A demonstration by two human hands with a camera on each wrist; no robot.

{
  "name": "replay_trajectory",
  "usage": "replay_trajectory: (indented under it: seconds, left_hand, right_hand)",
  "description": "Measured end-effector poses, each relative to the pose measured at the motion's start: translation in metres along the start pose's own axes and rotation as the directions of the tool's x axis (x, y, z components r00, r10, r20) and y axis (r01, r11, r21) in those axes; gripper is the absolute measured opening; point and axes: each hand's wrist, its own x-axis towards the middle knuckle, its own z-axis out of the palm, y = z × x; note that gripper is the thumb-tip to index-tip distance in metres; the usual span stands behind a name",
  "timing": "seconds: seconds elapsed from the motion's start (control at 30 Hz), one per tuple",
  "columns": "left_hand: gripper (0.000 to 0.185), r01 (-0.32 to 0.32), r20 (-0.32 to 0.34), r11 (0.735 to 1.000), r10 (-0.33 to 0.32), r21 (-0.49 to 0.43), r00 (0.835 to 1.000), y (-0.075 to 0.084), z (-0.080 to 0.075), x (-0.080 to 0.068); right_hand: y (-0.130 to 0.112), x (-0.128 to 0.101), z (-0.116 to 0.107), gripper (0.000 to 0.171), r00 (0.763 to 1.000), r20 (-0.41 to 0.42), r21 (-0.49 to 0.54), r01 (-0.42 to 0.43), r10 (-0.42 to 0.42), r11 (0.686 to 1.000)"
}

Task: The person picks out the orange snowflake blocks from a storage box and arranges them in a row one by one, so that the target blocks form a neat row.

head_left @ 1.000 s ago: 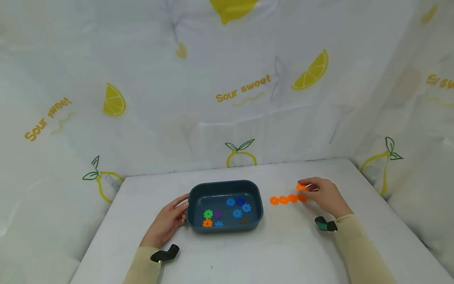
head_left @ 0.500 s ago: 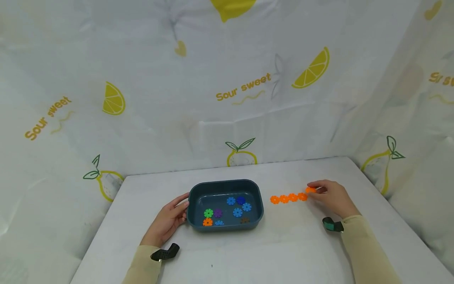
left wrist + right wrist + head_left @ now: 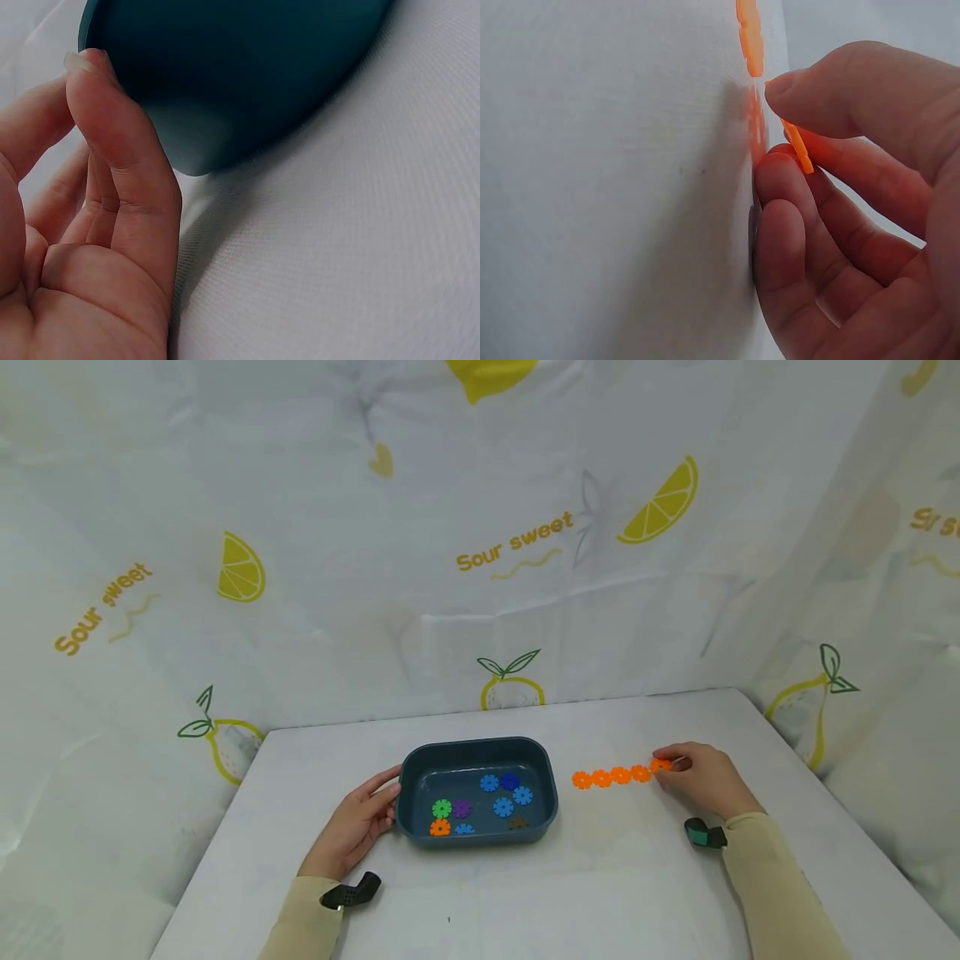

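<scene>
A dark teal plastic tray [image 3: 480,841] stands on the table. My left hand [image 3: 351,828] grips its left rim, the thumb [image 3: 116,127] against the wall in the left wrist view. To the tray's right runs a row of several orange notched plastic discs [image 3: 620,775], lying flat. At the row's right end my right hand [image 3: 707,781] pinches one more orange notched disc [image 3: 798,146] between thumb and fingers. That disc is tilted, its lower edge close to the tabletop, and the fingertips partly cover it.
Inside the tray lie several blue notched discs [image 3: 502,807], a green disc [image 3: 442,808], a purple one [image 3: 462,808], an orange one [image 3: 440,827] and a brown one [image 3: 518,823]. A lemon-printed white cloth [image 3: 337,652] hangs behind the white table [image 3: 570,902].
My right hand has moved right with the orange disc, from above the row to its right end, and lowered it there. The left hand has stayed on the tray.
</scene>
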Motion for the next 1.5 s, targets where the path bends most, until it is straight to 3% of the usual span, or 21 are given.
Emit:
replay_trajectory:
  seconds: [1.07,1.5]
  left_hand:
    - [0.057,-0.016,0.013,1.0,0.016,0.008,1.0,-0.0005,-0.0004,0.0007]
    - [0.056,0.004,0.009,1.0,-0.004,-0.006,1.0,0.0007,-0.0009,0.0009]
  right_hand:
    - [0.0019,0.0023,0.0056,0.036,1.0,-0.001,0.009,-0.019,0.019,1.0]
    - [-0.0006,0.0018,0.0022,0.04,1.0,0.009,0.016,-0.029,0.029,0.999]
